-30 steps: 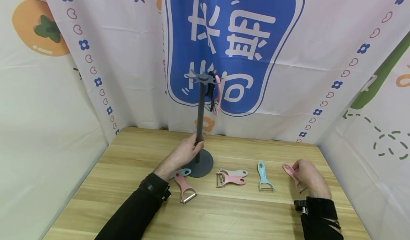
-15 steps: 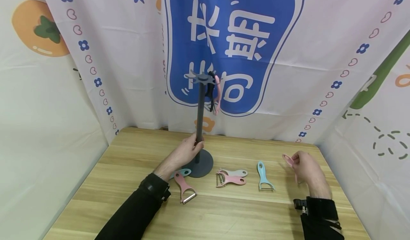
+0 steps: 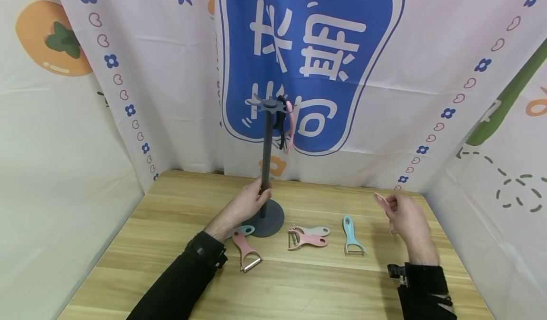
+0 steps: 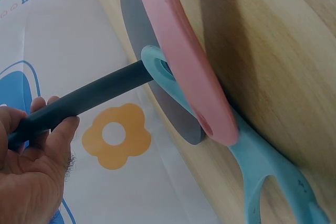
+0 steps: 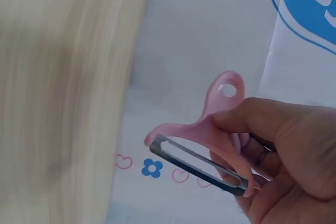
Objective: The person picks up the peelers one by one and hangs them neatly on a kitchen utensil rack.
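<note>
My left hand [image 3: 247,202] grips the post of a dark grey stand [image 3: 267,154] low down, above its round base. Near the top of the stand hang a black peeler [image 3: 280,123] and a pink peeler [image 3: 290,127]. In the right wrist view, my right hand [image 5: 289,150] pinches another pink peeler [image 5: 210,129] near the join of handle and head, its holed handle end pointing up. This peeler is held above the table at the right. Close to my left wrist lie a blue peeler [image 4: 262,156] and a pink peeler [image 4: 189,61], the pink one overlapping the blue.
Right of the stand, a pink peeler [image 3: 314,240] and a grey-white peeler [image 3: 314,230] lie together. A light blue peeler [image 3: 350,232] lies farther right on the wooden table [image 3: 299,287]. Behind the table hangs a printed cloth [image 3: 188,97].
My right hand has lifted the pink peeler off the table and moved it up and slightly away. The left hand stays on the stand's post.
</note>
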### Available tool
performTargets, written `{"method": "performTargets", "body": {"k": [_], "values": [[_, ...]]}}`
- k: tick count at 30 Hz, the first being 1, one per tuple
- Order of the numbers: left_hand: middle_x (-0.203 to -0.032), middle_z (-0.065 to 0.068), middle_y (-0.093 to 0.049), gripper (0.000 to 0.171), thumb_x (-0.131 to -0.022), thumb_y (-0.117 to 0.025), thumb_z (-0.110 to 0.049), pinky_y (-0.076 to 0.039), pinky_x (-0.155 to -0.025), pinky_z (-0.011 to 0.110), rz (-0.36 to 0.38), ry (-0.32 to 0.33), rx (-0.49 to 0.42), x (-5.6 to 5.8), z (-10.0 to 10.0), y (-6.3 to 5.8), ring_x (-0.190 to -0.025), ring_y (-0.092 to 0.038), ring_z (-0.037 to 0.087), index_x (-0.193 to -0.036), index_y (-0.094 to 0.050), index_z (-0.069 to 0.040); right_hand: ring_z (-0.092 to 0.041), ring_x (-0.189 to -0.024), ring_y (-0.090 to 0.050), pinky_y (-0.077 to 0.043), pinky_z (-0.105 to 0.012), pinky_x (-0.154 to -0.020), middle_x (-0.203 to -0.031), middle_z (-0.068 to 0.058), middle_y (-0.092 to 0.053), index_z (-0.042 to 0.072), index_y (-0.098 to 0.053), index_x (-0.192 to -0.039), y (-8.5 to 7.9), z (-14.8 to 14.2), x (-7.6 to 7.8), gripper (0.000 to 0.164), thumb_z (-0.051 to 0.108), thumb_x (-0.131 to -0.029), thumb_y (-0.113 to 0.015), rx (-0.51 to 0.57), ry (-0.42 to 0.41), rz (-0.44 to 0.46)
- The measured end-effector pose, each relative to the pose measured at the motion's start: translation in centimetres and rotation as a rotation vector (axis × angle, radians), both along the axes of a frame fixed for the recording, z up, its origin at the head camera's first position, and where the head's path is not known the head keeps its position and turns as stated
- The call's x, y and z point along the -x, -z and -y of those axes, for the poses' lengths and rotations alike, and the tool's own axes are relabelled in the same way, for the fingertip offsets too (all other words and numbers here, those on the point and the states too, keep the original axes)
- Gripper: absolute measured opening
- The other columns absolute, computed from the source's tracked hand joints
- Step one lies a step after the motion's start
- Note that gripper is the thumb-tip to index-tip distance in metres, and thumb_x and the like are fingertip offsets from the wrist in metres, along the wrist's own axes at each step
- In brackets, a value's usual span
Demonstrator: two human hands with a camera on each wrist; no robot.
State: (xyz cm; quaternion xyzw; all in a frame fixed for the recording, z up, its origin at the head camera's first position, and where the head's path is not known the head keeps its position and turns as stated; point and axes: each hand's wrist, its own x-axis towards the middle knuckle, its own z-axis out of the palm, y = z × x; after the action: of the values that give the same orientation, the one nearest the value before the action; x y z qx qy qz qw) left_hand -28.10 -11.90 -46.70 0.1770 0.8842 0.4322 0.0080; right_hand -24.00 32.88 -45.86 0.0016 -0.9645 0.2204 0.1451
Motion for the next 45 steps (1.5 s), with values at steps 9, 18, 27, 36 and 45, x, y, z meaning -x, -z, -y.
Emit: {"method": "performTargets", "body": {"k": [9, 18, 27, 36, 45], "values": [[-0.106, 0.012, -0.069, 0.012, -0.109, -0.053, -0.025, -0.055, -0.081, 0.043, 0.003, 0.008, 0.003, 0.0, 0.1, 0.0, -0.093, -0.064, 0.018, -0.115, -0.057, -0.015, -0.032, -0.083, -0.064, -0.054, -0.051, -0.075, -0.093, -0.016, -0.066, -0.002, -0.066, -0.103, -0.9, 1.8, -0.2, 0.019, 0.015, -0.098, -0.072, -0.017, -0.025, -0.183], [-0.107, 0.013, -0.068, 0.015, -0.11, -0.053, -0.026, -0.055, -0.082, 0.044, 0.003, 0.015, 0.002, -0.1, 0.1, 0.0, -0.094, -0.064, 0.019, -0.117, -0.057, -0.013, -0.027, -0.082, -0.064, -0.056, -0.044, -0.066, -0.098, -0.014, -0.065, -0.001, -0.066, -0.107, -1.6, 4.0, -0.4, 0.014, 0.004, -0.095, -0.071, 0.006, -0.012, -0.251], [-0.106, 0.004, -0.068, 0.012, -0.109, -0.055, -0.024, -0.057, -0.088, 0.045, 0.004, 0.006, 0.001, 0.0, 0.0, 0.0, -0.103, -0.067, 0.018, -0.115, -0.058, -0.015, -0.024, -0.081, -0.065, -0.057, -0.035, -0.056, -0.101, -0.013, -0.065, -0.002, -0.067, -0.109, -2.4, 6.1, -0.5, 0.018, -0.002, -0.092, -0.072, 0.019, -0.033, -0.38], [-0.102, 0.004, -0.067, 0.014, -0.11, -0.053, -0.025, -0.056, -0.084, 0.044, -0.007, 0.011, 0.007, -0.1, 0.1, -0.1, -0.097, -0.065, 0.018, -0.116, -0.058, -0.014, -0.029, -0.088, -0.063, -0.059, -0.045, -0.076, -0.1, -0.015, -0.066, -0.004, -0.067, -0.108, -2.9, 8.0, -0.7, 0.02, -0.007, -0.089, -0.072, 0.028, -0.044, -0.533], [-0.095, 0.004, -0.062, 0.012, -0.11, -0.052, -0.026, -0.05, -0.074, 0.039, -0.015, 0.019, 0.013, -0.1, 0.2, -0.1, -0.084, -0.058, 0.02, -0.113, -0.057, -0.016, -0.03, -0.089, -0.062, -0.058, -0.043, -0.077, -0.097, -0.016, -0.066, -0.004, -0.068, -0.105, -3.3, 10.0, -0.7, 0.016, -0.006, -0.09, -0.073, 0.031, -0.068, -0.688]]}}
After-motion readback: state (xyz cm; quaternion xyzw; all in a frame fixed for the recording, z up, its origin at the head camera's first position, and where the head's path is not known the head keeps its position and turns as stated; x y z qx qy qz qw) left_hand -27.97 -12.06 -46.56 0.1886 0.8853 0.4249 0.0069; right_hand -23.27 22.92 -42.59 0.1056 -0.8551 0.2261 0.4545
